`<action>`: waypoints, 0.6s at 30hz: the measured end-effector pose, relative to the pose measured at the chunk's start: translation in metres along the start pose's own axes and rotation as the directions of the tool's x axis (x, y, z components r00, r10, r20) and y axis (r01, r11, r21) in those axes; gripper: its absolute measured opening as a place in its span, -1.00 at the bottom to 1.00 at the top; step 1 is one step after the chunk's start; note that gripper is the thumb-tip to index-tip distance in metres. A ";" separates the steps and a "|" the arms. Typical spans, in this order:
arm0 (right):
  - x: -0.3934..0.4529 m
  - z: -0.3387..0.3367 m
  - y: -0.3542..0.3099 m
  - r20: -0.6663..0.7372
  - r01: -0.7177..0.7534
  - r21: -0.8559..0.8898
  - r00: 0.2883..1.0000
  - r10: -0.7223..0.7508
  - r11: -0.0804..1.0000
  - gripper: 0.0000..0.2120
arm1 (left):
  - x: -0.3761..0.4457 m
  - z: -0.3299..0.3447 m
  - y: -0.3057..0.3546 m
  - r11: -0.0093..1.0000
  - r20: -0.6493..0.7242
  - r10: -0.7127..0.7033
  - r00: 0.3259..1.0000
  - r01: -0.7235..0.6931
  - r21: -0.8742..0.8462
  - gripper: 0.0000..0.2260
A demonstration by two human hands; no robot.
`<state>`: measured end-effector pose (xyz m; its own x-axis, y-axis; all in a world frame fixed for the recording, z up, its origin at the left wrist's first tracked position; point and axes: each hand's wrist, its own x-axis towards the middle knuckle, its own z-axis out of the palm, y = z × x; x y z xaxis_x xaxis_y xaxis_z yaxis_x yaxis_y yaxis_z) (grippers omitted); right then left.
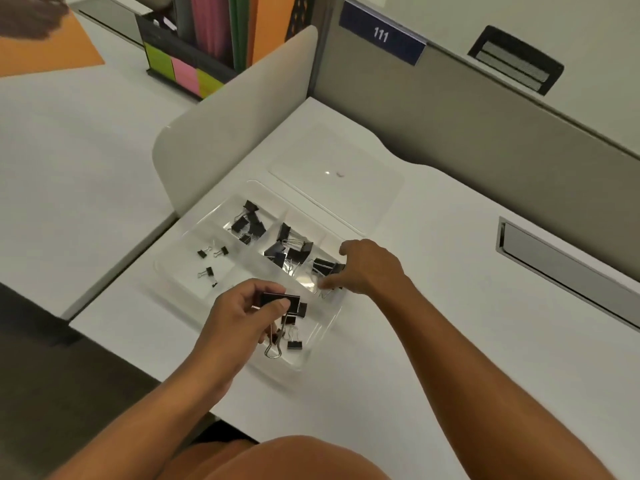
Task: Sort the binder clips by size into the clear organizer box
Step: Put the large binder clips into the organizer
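Observation:
A clear organizer box (180, 252) lies open on the white desk, its lid (367, 168) folded back behind it. Small black binder clips (207, 261) lie in the left compartment, medium ones (249, 221) in the far compartment, larger ones (289, 249) in the middle. My left hand (242, 317) pinches a large black binder clip (280, 301) over the near compartment, where a few clips (294, 341) lie. My right hand (367, 266) reaches into the right compartment, fingers at a clip (325, 265) there; whether it grips that clip is unclear.
A low grey divider (225, 133) stands just left of the box. A taller partition with a "111" sign (381, 36) runs behind. A holder with coloured folders and sticky notes (194, 53) stands at far left. A cable slot (568, 268) sits at right.

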<state>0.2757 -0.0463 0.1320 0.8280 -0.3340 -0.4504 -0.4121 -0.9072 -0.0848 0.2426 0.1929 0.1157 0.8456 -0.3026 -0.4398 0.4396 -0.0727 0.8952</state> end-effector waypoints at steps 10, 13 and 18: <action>-0.041 0.014 0.017 -0.126 0.089 0.708 0.992 0.002 0.701 -0.66 | 0.018 -0.004 -0.004 0.999 0.065 -0.037 0.997 0.035 0.029 -0.86; -0.022 0.015 0.010 -0.187 0.075 0.747 0.977 0.100 0.660 -0.82 | 0.021 0.001 0.000 0.999 0.093 -0.020 0.995 0.016 0.044 -0.86; 0.004 0.025 -0.002 -0.261 0.080 0.727 0.951 0.166 0.682 -0.87 | 0.026 0.004 0.003 0.999 0.102 0.015 0.995 -0.019 0.046 -0.86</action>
<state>0.2705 -0.0391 0.1086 0.8182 -0.5349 -0.2107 -0.4911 -0.4598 -0.7399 0.2642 0.1807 0.1071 0.8164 -0.3994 -0.4171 0.4088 -0.1105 0.9059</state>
